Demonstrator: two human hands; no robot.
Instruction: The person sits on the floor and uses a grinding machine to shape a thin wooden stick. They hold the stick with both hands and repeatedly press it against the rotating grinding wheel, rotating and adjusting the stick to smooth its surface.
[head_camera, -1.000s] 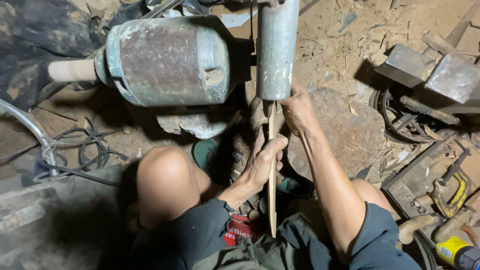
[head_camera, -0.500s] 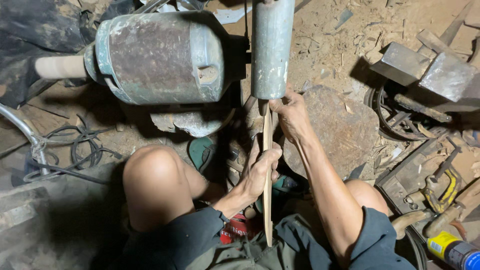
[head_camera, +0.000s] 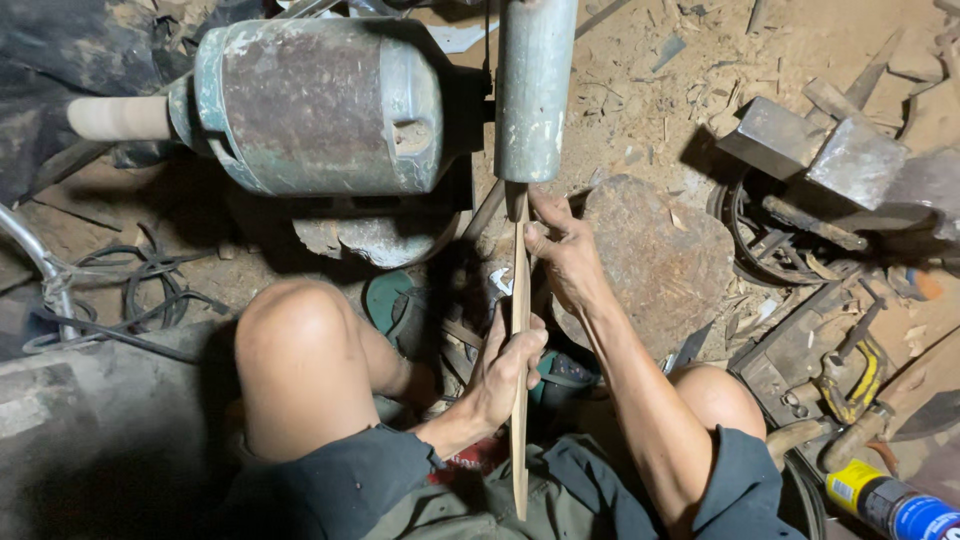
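A long thin wooden strip (head_camera: 520, 430) runs from my lap up to a grey cylindrical drum (head_camera: 535, 90) at the top centre, its far end pressed against the drum's lower edge. My left hand (head_camera: 505, 365) grips the strip around its middle. My right hand (head_camera: 562, 250) holds the strip's upper part just below the drum, fingers pressed along it. The drum sits beside a rusty green motor housing (head_camera: 320, 105) with a pale wooden spindle (head_camera: 120, 118) sticking out to the left.
My bare knees (head_camera: 300, 350) frame the strip. A flat round stone (head_camera: 660, 260) lies right of my right hand. Metal blocks (head_camera: 820, 150), a wheel, hammers (head_camera: 850, 375) and a yellow-blue can (head_camera: 890, 500) crowd the right side. Cables (head_camera: 150, 290) lie at left on the sawdust floor.
The view has shifted slightly and my hands with the strip sit a little lower in the picture. Both hands keep their grip with the strip against the drum.
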